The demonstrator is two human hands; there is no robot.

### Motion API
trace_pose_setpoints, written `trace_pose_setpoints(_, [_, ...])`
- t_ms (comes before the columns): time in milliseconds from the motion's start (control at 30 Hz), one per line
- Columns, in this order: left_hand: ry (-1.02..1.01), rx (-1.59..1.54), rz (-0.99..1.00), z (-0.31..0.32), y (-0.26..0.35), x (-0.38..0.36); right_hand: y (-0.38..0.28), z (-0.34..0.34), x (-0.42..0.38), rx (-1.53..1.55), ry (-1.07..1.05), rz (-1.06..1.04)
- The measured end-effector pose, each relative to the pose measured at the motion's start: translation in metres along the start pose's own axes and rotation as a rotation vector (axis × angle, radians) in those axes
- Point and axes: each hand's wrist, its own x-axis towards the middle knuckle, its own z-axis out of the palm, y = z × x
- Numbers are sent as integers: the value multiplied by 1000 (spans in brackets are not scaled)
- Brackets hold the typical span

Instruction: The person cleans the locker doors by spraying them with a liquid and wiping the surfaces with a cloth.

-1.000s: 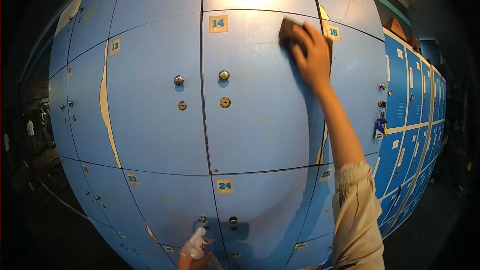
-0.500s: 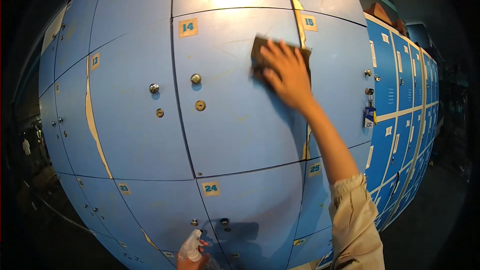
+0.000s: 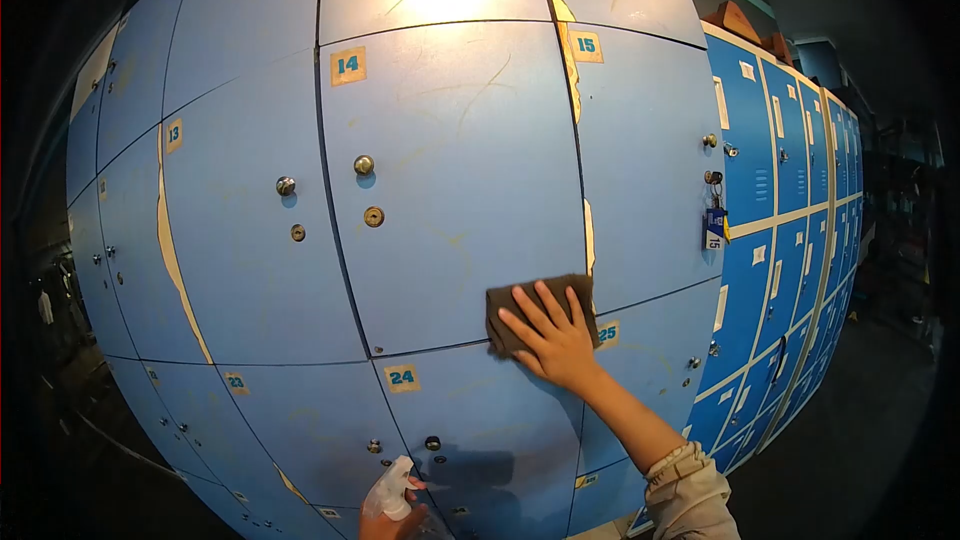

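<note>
My right hand (image 3: 553, 335) presses a folded dark brown cloth (image 3: 505, 308) flat against the blue locker door numbered 14 (image 3: 430, 230), at its lower right corner. The fingers lie spread over the cloth, which reaches the seam above door 24 (image 3: 490, 390) and touches the edge near the 25 label (image 3: 607, 333). Low in the view, my left hand (image 3: 378, 520) is closed around a spray bottle with a white trigger head (image 3: 395, 488). The bottle's body is mostly cut off by the lower edge of the view.
Round knobs (image 3: 364, 166) and locks stick out from the doors. A key with a blue tag (image 3: 714, 228) hangs from door 15 (image 3: 645, 160). Chipped edging (image 3: 165, 230) runs along some doors. Brighter blue lockers (image 3: 745, 150) stand to the right.
My right hand has slid the cloth down door 14, from near the 15 label to the bottom right corner. My left hand still holds the spray bottle low in view.
</note>
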Motion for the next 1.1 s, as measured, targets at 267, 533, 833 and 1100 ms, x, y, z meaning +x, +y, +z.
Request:
trace_pose_setpoints(267, [219,-21,-394,-15,-16,22,52,-25,159,-27,338,83])
trace_pose_setpoints(533, [83,209,160,-27,-4,-16,130,-52,338,-10,766,83])
trace_pose_setpoints(833, [93,202,0,-35,23,-24,108,-40,276,-91,561,-6])
trace_pose_setpoints(1100, [116,320,-152,-41,14,-15,23,-18,66,17,105,73])
